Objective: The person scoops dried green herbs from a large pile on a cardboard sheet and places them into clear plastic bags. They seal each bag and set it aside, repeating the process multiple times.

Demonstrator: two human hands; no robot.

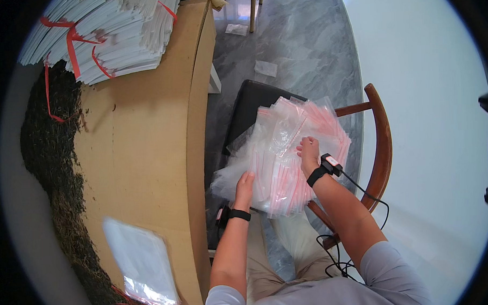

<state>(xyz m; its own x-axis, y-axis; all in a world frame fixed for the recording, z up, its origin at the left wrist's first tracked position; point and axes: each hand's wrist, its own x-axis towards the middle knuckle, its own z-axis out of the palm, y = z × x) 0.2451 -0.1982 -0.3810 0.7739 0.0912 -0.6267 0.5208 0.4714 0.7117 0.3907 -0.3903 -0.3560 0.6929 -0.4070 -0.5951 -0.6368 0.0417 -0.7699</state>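
Note:
A large loose pile of clear zip bags (286, 130) with pink-red seal strips lies fanned out over a dark chair seat in front of me. My left hand (244, 190) is closed on the near left edge of the pile; its thumb shows and its other fingers are mostly hidden. On top of the pile, right of its middle, my right hand (308, 152) has its fingers curled in a pinch on the bags. How many bags it grips cannot be made out. Each wrist wears a black strap with a small device.
The chair's wooden armrest (382, 147) curves around the right side. To the left stands a cardboard-topped table (142, 156) with stacked white sheets (116, 33), red ribbons, dark dried strands (53, 154) and a packet of clear bags (142, 263). Black cables (339, 256) hang by my right arm.

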